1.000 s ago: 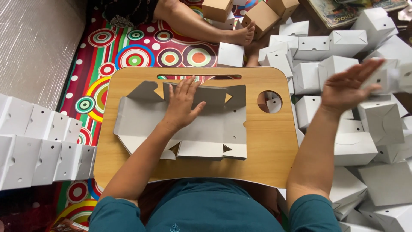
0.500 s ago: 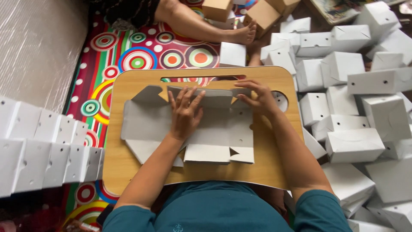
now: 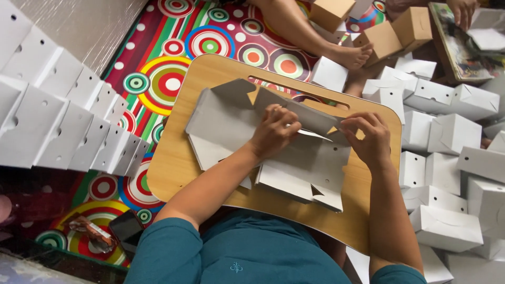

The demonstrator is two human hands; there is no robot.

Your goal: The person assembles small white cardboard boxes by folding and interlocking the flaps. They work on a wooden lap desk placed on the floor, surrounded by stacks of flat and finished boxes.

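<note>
1. Both hands are down on one flat grey cardboard box blank (image 3: 231, 123) that's spread across a small wooden lap bench (image 3: 173, 163). Forearms come in from the near edge, elbows bent, wrists angled toward the far edge.
2. Left hand (image 3: 273, 131) sits near the middle of the blank, fingers curled and pinching the long flap that runs along the far side. So it's mostly closed on that flap, knuckles up.
3. Right hand (image 3: 371, 139) is over by the bench's right edge, fingers bent and gripping the same flap at its right end, thumb tucked underneath as far as I can tell.
4. Count: one blank on the bench, two hands on it. The flap between the hands is lifted a bit off the rest of the sheet, while the near panels lie flat toward the near edge.
5. Off the right edge there's a big heap of folded white boxes (image 3: 447, 131) on the floor, way too many to count exactly, well over a dozen.
6. Off the left edge, a row of stacked white blanks (image 3: 63, 115) stands on edge.
7. Past the far edge, another person's bare foot (image 3: 352, 55) rests on the circle-pattern mat (image 3: 163, 79), with three brown boxes (image 3: 386, 39) near it.
</note>
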